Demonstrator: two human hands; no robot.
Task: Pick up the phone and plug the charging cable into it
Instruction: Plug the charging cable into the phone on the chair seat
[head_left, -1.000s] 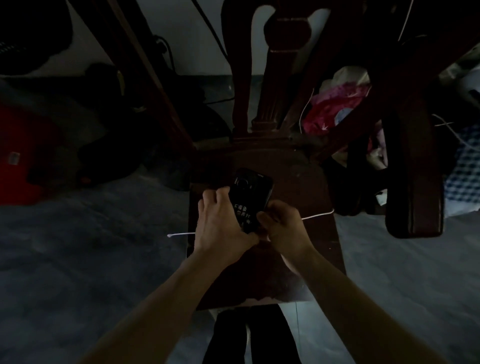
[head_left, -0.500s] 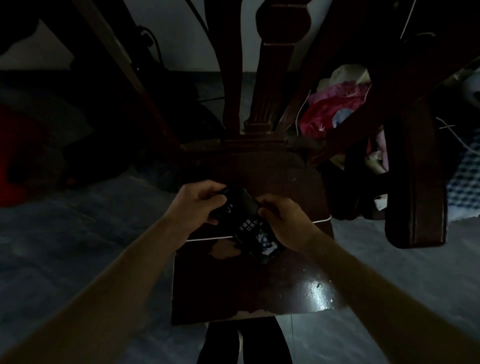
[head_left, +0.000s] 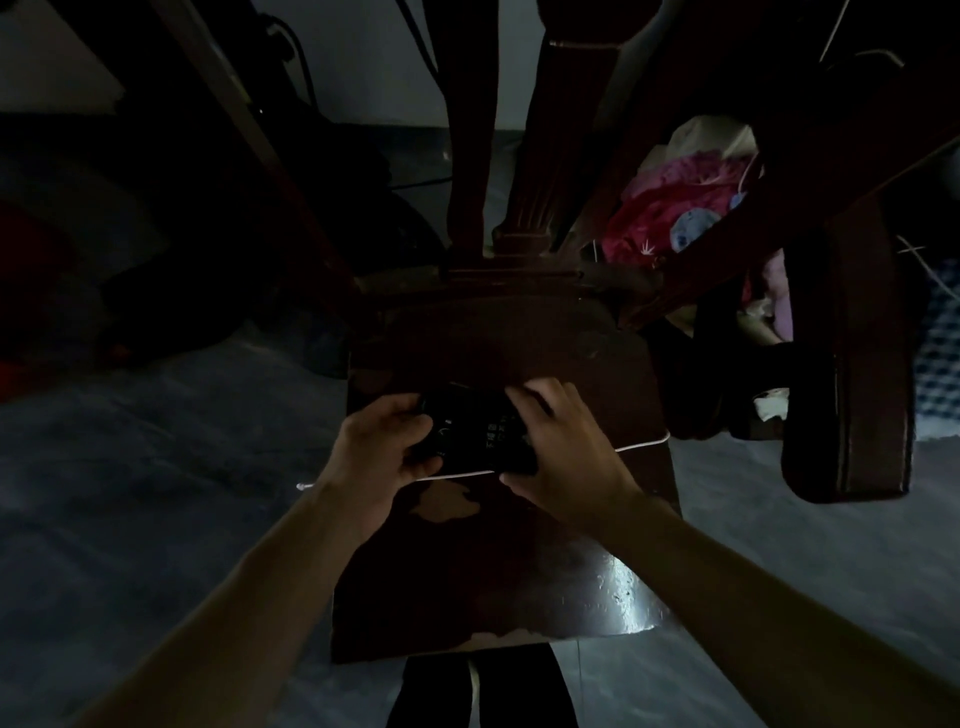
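A black phone (head_left: 475, 434) lies sideways between both hands, over the seat of a dark wooden chair (head_left: 498, 571). My left hand (head_left: 387, 449) grips its left end. At the right end my right hand (head_left: 563, 452) wraps over it, fingers on top. A thin white charging cable (head_left: 641, 445) runs across the seat under the hands; its loose tip (head_left: 302, 486) sticks out past the chair's left edge. The room is dim, and the phone's port is hidden by the hands.
The chair back (head_left: 519, 156) rises ahead. A heavy dark wooden piece of furniture (head_left: 852, 364) stands to the right, with a pink cloth bundle (head_left: 670, 218) behind it. Grey floor (head_left: 156, 493) spreads on both sides. Dark shapes sit at far left.
The phone has turned from upright to lying sideways between my hands. My left hand shifted to its left end and my right hand came over its right end.
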